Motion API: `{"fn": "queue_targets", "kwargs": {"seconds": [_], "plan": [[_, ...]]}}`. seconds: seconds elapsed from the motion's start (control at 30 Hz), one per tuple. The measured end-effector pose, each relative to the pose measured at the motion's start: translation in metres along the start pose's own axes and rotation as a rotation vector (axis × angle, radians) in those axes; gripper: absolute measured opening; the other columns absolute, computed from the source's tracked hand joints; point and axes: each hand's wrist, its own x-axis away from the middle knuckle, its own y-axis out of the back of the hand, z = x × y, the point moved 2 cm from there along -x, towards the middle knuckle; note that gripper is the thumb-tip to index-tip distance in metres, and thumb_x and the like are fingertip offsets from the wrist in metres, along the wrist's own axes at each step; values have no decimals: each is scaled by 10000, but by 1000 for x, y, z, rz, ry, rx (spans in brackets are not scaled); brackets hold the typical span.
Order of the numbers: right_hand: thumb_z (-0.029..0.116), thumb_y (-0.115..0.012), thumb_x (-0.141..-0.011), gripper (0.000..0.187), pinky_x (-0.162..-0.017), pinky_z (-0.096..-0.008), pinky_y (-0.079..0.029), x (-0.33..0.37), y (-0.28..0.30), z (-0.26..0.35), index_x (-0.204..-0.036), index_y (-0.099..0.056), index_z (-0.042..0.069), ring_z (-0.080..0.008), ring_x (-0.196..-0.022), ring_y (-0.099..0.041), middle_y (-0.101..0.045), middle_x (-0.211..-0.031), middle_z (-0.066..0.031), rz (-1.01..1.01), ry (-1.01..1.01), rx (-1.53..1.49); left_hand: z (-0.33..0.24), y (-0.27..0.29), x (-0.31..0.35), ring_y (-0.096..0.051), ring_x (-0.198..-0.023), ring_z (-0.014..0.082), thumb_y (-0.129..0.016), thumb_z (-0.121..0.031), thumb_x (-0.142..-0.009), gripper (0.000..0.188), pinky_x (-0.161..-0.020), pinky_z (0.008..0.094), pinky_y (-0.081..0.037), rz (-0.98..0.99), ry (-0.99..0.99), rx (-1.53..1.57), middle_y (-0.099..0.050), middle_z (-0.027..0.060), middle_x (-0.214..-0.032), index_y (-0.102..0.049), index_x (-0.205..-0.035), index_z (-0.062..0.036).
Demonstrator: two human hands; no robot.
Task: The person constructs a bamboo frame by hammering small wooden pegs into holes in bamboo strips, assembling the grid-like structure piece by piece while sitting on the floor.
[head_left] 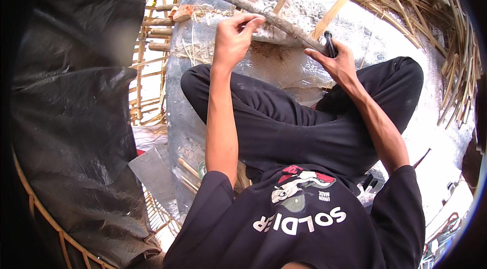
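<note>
A long, rough, grey-brown stick (238,1) slants from the upper left down to my right hand. My right hand (339,63) is closed around a short black cylindrical handle (331,44); the rest of that tool, if any, is hidden. Its thumb lies by the stick's lower end. On the other side, my left hand (234,41) is raised beside the stick's middle, thumb and fingertips pinched together. Whatever sits in that pinch, if anything, is too small to make out. Both hands are above my crossed legs (299,117).
Black plastic sheeting (76,101) hangs at the left, beside a bamboo lattice (142,86). A brick piece (181,13) lies at the far left edge of the silvery ground sheet (185,112). Split bamboo strips (456,66) are piled along the right; a pale strip (345,0) leans near the stick.
</note>
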Motion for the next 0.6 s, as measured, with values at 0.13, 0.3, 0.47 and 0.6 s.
{"fn": "queue_targets", "kwargs": {"seconds": [0.13, 0.3, 0.47, 0.6], "plan": [[458, -871, -766, 525, -543, -335, -426, 1, 1, 0, -757, -646, -16, -94, -573, -483, -562, -578, -50, -28, -9, 24, 20, -17, -32, -604, -692, 83, -699, -105, -949, 157, -632, 267, -483, 131, 2, -149, -738, 52, -798, -763, -1019, 20], [416, -883, -765, 502, -531, -324, -421, 0, 5, 2, -737, -636, -20, -86, -557, -482, -542, -561, -47, -19, 4, 21, 30, -15, -35, -514, -684, 35, -732, -157, -943, 187, -614, 228, -426, 117, 92, -241, -668, -20, -750, -759, -991, 21], [424, -878, -776, 455, -534, -288, -414, 1, 5, 8, -765, -676, 16, -76, -568, -503, -567, -586, 11, 37, -148, -22, 44, -12, -37, -513, -679, 20, -733, -177, -948, 195, -602, 214, -417, 68, -25, -221, -670, -37, -748, -764, -1001, 9], [433, -876, -772, 462, -555, -285, -430, -2, -1, 11, -777, -682, 14, -81, -593, -525, -595, -615, -9, 23, -145, 30, 48, -14, -37, -542, -697, 17, -740, -177, -943, 196, -617, 207, -433, 0, -105, -214, -692, -29, -773, -766, -1010, 5]]}}
